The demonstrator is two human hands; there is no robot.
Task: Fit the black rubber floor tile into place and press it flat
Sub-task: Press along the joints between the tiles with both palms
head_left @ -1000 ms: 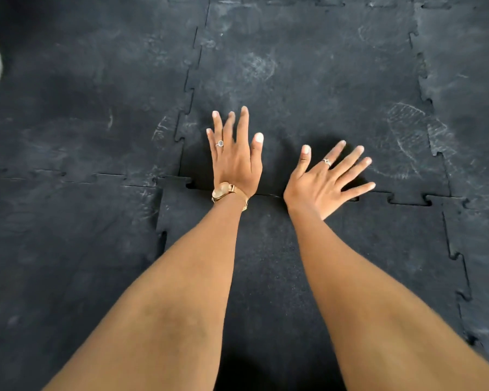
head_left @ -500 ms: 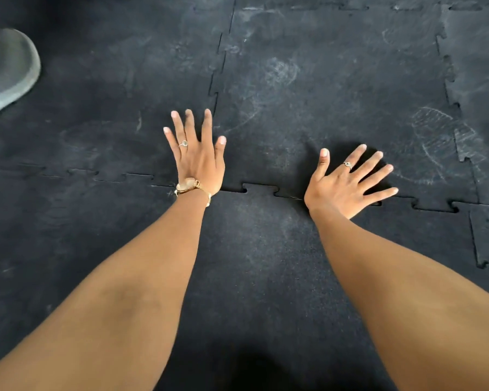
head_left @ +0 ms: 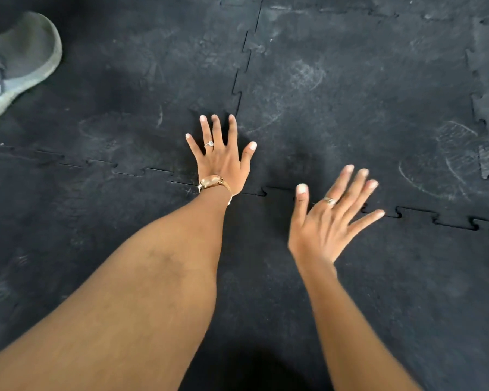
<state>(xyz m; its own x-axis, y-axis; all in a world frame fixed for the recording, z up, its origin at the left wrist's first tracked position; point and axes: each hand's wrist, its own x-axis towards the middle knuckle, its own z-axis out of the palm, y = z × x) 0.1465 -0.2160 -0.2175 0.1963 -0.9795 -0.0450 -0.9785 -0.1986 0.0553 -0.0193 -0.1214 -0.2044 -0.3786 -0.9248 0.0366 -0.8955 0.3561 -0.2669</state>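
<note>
Rubber tile (head_left: 266, 292), black, lies on the floor under the forearms, its toothed far edge meeting the neighbouring tiles along the seam (head_left: 415, 214) that runs across the view. Left hand (head_left: 223, 165) is spread flat, palm down, over the seam near a four-tile corner, holding nothing; right hand (head_left: 326, 218) is open, fingers fanned and blurred, apparently lifted off the surface, also holding nothing. Risk: the teeth to the right of the right hand show dark gaps, so pressing only at the left may leave that stretch proud or let it spring back; a slap landing off the seam would seat nothing. Compared with half a second ago, the right hand has risen from flat contact and drawn nearer the body, the left stays planted, and a grey shoe (head_left: 17, 66) shows more fully at upper left.
</note>
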